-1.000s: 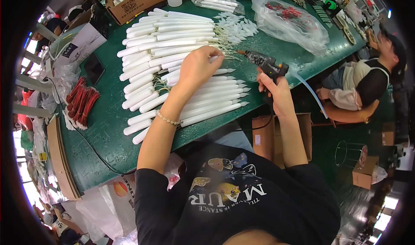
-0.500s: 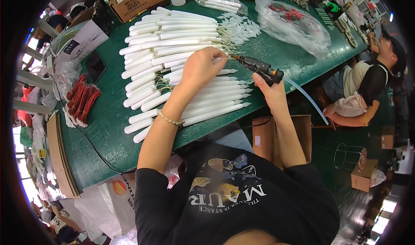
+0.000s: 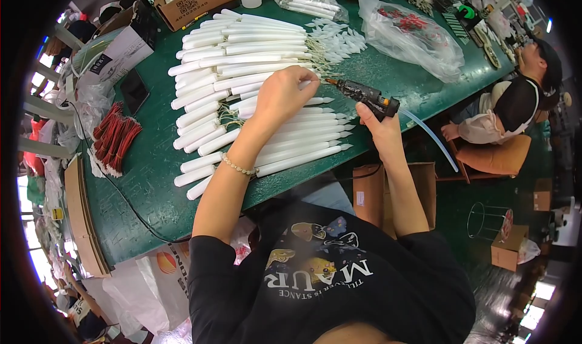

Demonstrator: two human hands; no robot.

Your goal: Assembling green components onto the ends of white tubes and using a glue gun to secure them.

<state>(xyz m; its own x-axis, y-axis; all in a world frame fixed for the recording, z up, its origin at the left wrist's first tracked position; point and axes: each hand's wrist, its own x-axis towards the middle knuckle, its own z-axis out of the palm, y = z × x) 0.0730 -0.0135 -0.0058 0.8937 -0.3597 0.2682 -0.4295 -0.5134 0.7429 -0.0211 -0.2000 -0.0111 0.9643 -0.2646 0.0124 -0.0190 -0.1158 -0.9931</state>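
Green felt covers the table in front of me, and it is crowded. White tubes lie in rows across its middle, side by side, their tapered ends pointing to my right. My left hand rests palm down on the near rows, fingers curled over a few tubes and pressing them to the felt. My right hand is clamped around the grip of a black glue gun, held just past the table's right edge; its nozzle points left toward my left hand's fingers and almost touches them. A clear glue stick trails from the back of the gun, down and to the right. The two hands are near each other but apart.

Red wires lie in a bundle at the left end of the table, beside a black phone. A cardboard box and a clear bag sit at the far side. Another person in a black top sits at the right end.
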